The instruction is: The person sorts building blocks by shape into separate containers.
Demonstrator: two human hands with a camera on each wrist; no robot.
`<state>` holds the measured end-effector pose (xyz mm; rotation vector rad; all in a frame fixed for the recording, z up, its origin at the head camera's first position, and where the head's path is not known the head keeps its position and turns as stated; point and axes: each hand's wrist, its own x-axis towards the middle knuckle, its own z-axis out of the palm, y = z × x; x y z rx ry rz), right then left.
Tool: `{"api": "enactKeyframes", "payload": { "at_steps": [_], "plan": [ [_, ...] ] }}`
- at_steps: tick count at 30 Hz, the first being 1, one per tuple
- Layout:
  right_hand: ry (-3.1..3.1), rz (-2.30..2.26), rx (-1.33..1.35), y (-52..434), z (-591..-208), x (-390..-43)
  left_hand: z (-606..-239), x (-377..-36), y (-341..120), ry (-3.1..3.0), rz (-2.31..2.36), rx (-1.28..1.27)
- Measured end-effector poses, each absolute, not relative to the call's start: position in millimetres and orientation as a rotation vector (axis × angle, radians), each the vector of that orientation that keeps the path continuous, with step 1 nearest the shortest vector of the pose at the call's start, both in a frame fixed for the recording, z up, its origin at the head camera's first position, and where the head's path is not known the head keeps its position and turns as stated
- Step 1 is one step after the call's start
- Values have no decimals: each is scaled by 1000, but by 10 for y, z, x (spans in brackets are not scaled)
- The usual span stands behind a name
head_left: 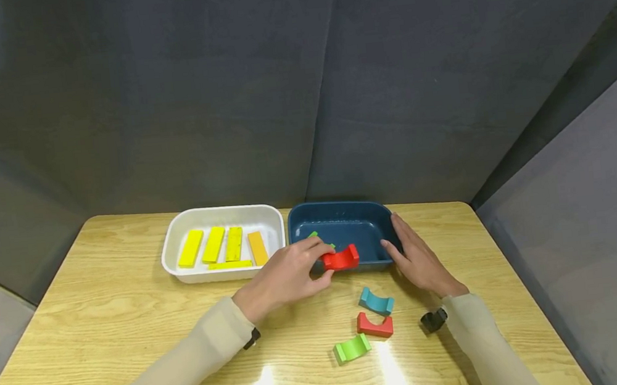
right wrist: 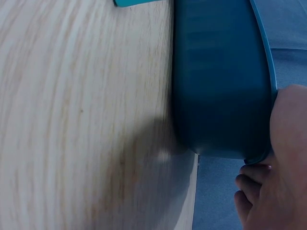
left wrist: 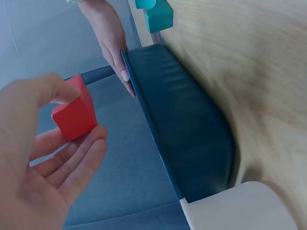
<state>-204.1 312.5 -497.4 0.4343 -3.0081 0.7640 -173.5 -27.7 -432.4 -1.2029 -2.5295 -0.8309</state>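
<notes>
My left hand [head_left: 288, 275] pinches a red arch block [head_left: 340, 258] over the front rim of the dark blue tray [head_left: 344, 214]; in the left wrist view the red arch block [left wrist: 74, 112] sits between thumb and fingers of the left hand [left wrist: 43, 163]. My right hand [head_left: 417, 256] rests with straight fingers against the blue tray's right side, and its fingertips [left wrist: 123, 74] touch the tray rim [left wrist: 144, 110]. In the right wrist view the right hand [right wrist: 276, 182] lies against the tray wall [right wrist: 220, 81]. A green piece [head_left: 314, 235] lies inside the tray.
A white tray [head_left: 182, 273] with several yellow bars [head_left: 213, 245] stands left of the blue one. Loose arch blocks lie on the wooden table [head_left: 103, 324] in front: teal [head_left: 376, 301], red [head_left: 375, 326], green [head_left: 352, 348]. Dark fabric walls close in behind and to the right.
</notes>
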Motion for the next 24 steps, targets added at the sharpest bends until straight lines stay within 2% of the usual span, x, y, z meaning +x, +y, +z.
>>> {"api": "enactKeyframes", "payload": {
  "at_steps": [14,24],
  "plan": [
    [-3007,780,433,3110,-4997,-2059,-4237,-2001,-139,-2629,-767,-1117],
    [-3021,764,428,3113,-4999,-2050,-4303,-2137,-30,-2727,-793,-1071]
  ]
}}
